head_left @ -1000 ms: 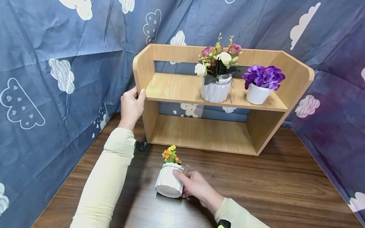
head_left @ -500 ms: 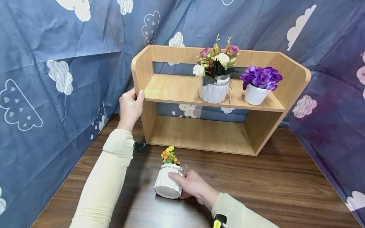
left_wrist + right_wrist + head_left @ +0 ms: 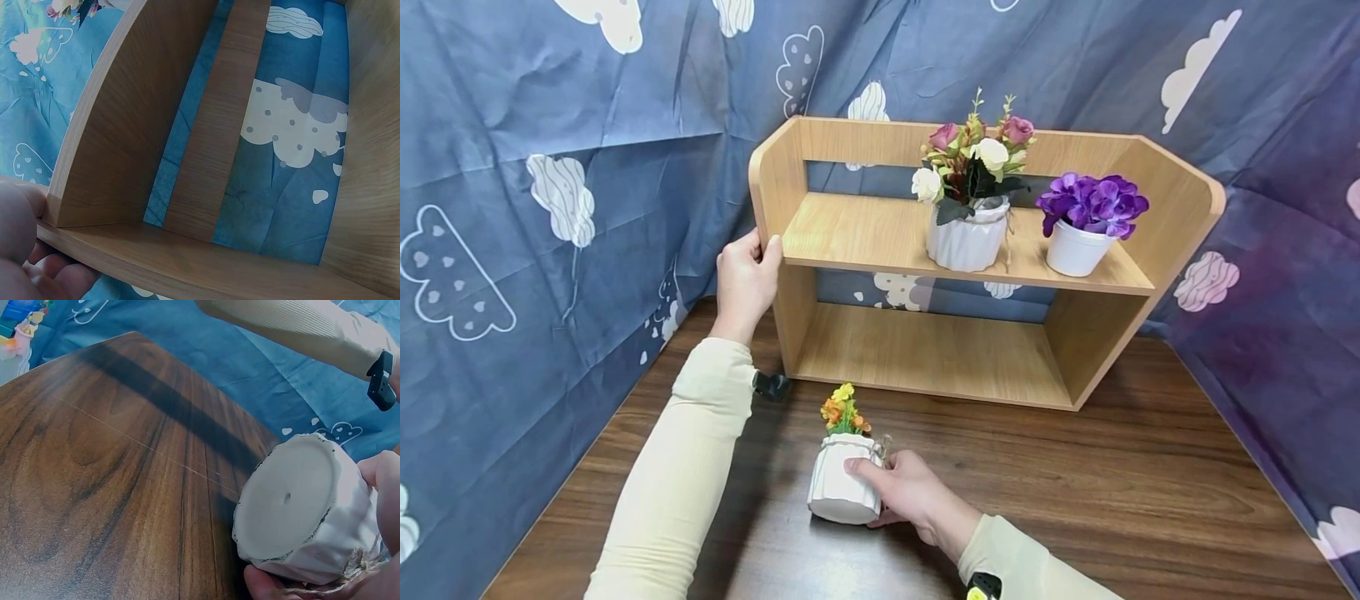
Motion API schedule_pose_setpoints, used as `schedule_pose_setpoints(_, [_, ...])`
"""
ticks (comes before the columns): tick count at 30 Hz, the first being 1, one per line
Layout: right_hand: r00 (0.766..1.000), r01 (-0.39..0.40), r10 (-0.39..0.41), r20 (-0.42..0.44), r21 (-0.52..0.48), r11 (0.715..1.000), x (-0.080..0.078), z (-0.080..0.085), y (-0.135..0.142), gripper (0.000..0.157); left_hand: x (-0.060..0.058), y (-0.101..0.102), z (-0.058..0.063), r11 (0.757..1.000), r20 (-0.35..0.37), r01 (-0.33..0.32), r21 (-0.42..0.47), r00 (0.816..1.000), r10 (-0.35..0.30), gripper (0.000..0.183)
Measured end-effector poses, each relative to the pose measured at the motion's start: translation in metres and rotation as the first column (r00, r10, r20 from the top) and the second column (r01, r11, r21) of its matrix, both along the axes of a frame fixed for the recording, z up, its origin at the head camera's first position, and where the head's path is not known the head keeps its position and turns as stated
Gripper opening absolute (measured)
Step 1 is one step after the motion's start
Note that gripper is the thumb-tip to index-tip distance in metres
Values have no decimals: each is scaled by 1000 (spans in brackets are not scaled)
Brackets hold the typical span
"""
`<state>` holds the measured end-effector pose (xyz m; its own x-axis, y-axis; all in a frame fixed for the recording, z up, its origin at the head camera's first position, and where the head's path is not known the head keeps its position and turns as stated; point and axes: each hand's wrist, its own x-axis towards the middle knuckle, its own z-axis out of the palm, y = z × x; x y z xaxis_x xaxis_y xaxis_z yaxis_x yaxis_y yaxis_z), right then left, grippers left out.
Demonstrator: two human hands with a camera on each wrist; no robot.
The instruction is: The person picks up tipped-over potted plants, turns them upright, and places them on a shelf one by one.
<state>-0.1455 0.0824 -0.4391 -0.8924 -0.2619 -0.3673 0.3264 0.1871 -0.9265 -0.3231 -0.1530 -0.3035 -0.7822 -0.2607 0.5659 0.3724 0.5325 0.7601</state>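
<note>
In the head view my left hand point(image 3: 747, 279) grips the left side panel of a light wooden two-tier shelf point(image 3: 917, 342), the thumb at the front edge by the upper board. My right hand point(image 3: 917, 497) holds a small white flowerpot point(image 3: 844, 479) low over the table, with orange and yellow flowers point(image 3: 844, 412) and twine round its neck. The pot leans back, and the right wrist view shows its pale underside point(image 3: 287, 497) with a small hole in it. On the upper board stand a white pot point(image 3: 967, 240) of pink and white roses and a white pot point(image 3: 1077, 250) of purple flowers.
The shelf stands on a dark wood-grain table point(image 3: 1150, 483). Blue cloth point(image 3: 625, 108) with cloud prints hangs behind and at both sides. Beyond the table's edge in the right wrist view lie some small colourful things point(image 3: 25, 328), too blurred to name.
The right thumb has slid a little further left across the pot's front, and the pot's tilt has shifted slightly. My left hand stays on the shelf panel.
</note>
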Motion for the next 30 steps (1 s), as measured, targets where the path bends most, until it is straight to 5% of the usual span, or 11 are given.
schedule_pose_setpoints(17, [994, 95, -94, -49, 19, 995, -2, -5, 1, 43, -1, -1, 0, 1000, -17, 3, -8, 1000, -3, 28])
schedule_pose_setpoints(25, [981, 113, -107, -160, 31, 993, -4, 0, 4, 60, -1, 0, 0, 1000, -19, 7, -5, 1000, -7, 28])
schedule_pose_setpoints(30, [954, 133, -114, -278, 51, 990, -4, 2, 7, 63, -1, -1, 0, 1000, -15, 6, -3, 1000, -6, 29])
